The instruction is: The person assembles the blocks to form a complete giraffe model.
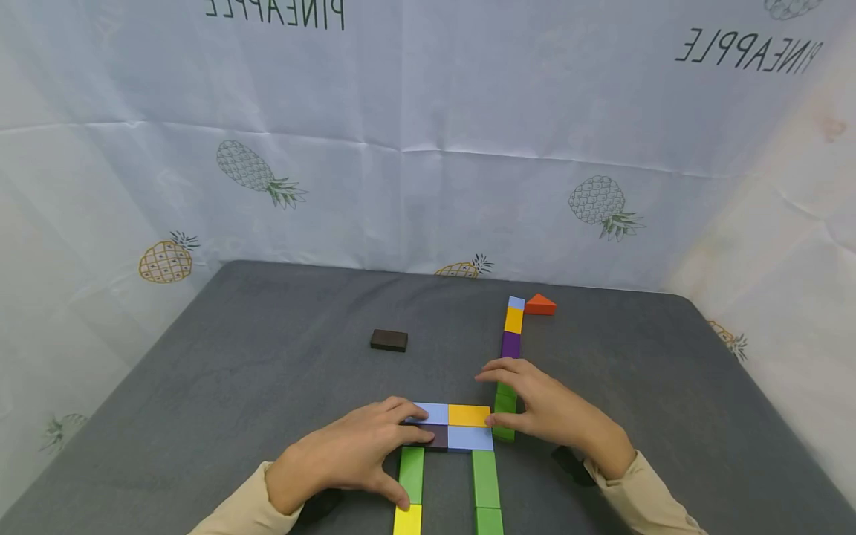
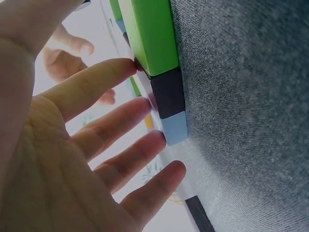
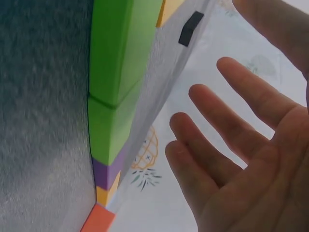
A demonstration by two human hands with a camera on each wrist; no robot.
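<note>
Wooden blocks lie in a pattern on the grey table. My left hand (image 1: 353, 448) rests its fingertips on the left end of a two-row crosspiece, over a dark block (image 1: 438, 438) and a light blue block (image 1: 436, 412). Its thumb lies at the green block (image 1: 412, 468) below. To the right the crosspiece continues with an orange-yellow block (image 1: 469, 415) and another light blue block (image 1: 470, 438). My right hand (image 1: 558, 407) is spread over a line of green blocks (image 1: 505, 403), thumb tip right at the crosspiece's right end. In the right wrist view its fingers hold nothing.
Beyond the right hand, the line continues with a purple block (image 1: 511, 344), an orange-yellow one and a light blue one, beside a red triangular block (image 1: 540, 305). A dark brown block (image 1: 389, 340) lies apart. Green blocks (image 1: 486, 479) run toward me. A pineapple-print curtain (image 1: 401, 208) hangs behind.
</note>
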